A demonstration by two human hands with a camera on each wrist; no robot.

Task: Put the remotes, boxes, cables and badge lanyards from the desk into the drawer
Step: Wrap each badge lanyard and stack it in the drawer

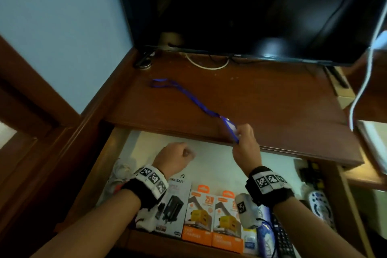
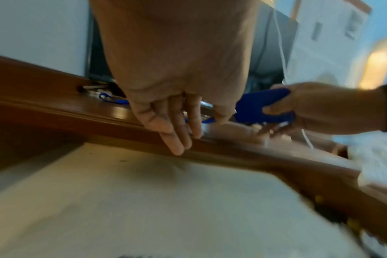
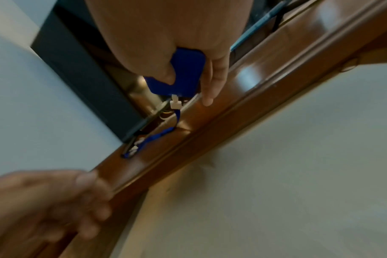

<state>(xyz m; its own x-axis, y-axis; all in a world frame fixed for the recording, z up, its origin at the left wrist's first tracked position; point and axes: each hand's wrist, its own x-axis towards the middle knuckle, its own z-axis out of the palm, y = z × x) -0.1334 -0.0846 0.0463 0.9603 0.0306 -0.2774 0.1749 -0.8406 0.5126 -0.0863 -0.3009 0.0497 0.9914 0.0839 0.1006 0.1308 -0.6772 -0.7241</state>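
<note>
A blue badge lanyard (image 1: 194, 100) lies stretched across the wooden desk (image 1: 261, 100), its loop toward the back left. My right hand (image 1: 244, 134) pinches its blue badge holder (image 3: 186, 75) at the desk's front edge, above the open drawer (image 1: 213, 159). My left hand (image 1: 178, 155) hovers over the drawer's white liner with its fingers (image 2: 179, 136) loosely curled and holding nothing. At the drawer's front lie a black adapter box (image 1: 173, 207) and two orange boxes (image 1: 213, 218). Remotes (image 1: 320, 205) lie at its right, white cables (image 1: 121, 172) at its left.
A dark TV (image 1: 240, 6) stands at the back of the desk with a white cable (image 1: 207, 67) under it. Another white cable (image 1: 364, 81) hangs at the right, near a small cardboard box (image 1: 343, 94). White papers (image 1: 374, 146) sit on the side shelf.
</note>
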